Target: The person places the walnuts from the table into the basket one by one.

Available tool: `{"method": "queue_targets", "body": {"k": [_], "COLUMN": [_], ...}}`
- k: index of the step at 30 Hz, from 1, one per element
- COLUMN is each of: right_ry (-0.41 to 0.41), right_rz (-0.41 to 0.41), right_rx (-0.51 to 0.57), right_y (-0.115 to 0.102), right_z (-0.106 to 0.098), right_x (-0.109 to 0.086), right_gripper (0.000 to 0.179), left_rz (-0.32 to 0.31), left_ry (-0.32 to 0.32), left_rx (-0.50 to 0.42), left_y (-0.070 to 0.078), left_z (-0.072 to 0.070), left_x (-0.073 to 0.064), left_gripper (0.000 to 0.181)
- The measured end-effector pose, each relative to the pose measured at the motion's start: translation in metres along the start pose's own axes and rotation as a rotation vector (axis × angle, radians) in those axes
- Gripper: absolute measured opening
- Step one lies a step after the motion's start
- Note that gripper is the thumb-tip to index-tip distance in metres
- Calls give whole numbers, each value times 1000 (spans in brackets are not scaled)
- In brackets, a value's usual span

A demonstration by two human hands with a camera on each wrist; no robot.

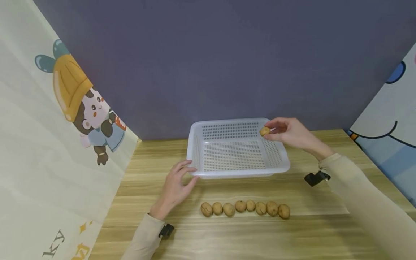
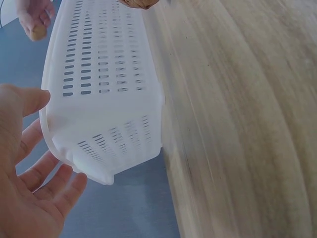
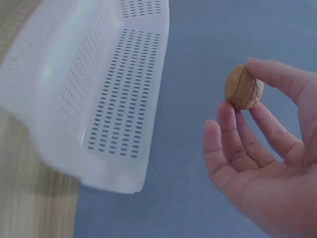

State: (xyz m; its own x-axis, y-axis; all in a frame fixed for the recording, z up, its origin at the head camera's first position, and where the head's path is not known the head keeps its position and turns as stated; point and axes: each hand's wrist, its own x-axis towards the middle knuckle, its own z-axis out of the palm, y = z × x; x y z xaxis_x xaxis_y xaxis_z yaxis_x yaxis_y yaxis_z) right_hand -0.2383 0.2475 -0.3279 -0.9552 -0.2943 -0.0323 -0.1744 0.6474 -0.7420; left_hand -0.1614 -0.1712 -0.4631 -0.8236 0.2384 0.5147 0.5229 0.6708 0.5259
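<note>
A white perforated plastic basket [image 1: 234, 173] stands on the wooden table against the dark back wall. At its front left corner, my left hand [image 1: 173, 187] holds the rim, thumb at the front and fingers at the left side. My right hand [image 1: 290, 133] is over the basket's right end in the head view, pinching a walnut [image 3: 243, 88] between thumb and fingertips. The walnut is above the rim, and the right wrist view shows the other fingers loosely bent below it. In front of the basket, several walnuts [image 1: 240, 206] lie in a row.
The wooden table [image 1: 156, 155] meets a dark wall [image 1: 208, 65] behind the basket. A pale panel with a cartoon figure [image 1: 94, 108] rises at the left, and another printed panel [image 1: 390, 112] borders the right side. Both sleeves carry a small black wrist device [image 1: 317, 178].
</note>
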Motion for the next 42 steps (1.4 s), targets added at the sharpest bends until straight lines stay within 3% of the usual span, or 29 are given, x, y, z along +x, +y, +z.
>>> {"method": "queue_targets", "body": {"k": [9, 14, 22, 33, 42], "right_ry": [-12, -3, -16, -12, -77], "right_rz": [2, -12, 31, 34, 75], "right_rx": [40, 32, 44, -81, -83], "right_y": [-3, 2, 16, 30, 51], "right_z": [15, 25, 51, 72, 88], "right_x": [46, 68, 97, 123, 132], "right_gripper": [54, 53, 49, 48, 51], "left_rz": [30, 10, -30, -33, -39], "left_ry": [16, 15, 7, 11, -9], "left_rx": [8, 14, 7, 16, 24], "left_y": [-4, -3, -2, -2, -2], "left_z": [1, 1, 1, 0, 2], "left_x": [1, 0, -1, 0, -3], "left_gripper": [29, 30, 30, 29, 30]}}
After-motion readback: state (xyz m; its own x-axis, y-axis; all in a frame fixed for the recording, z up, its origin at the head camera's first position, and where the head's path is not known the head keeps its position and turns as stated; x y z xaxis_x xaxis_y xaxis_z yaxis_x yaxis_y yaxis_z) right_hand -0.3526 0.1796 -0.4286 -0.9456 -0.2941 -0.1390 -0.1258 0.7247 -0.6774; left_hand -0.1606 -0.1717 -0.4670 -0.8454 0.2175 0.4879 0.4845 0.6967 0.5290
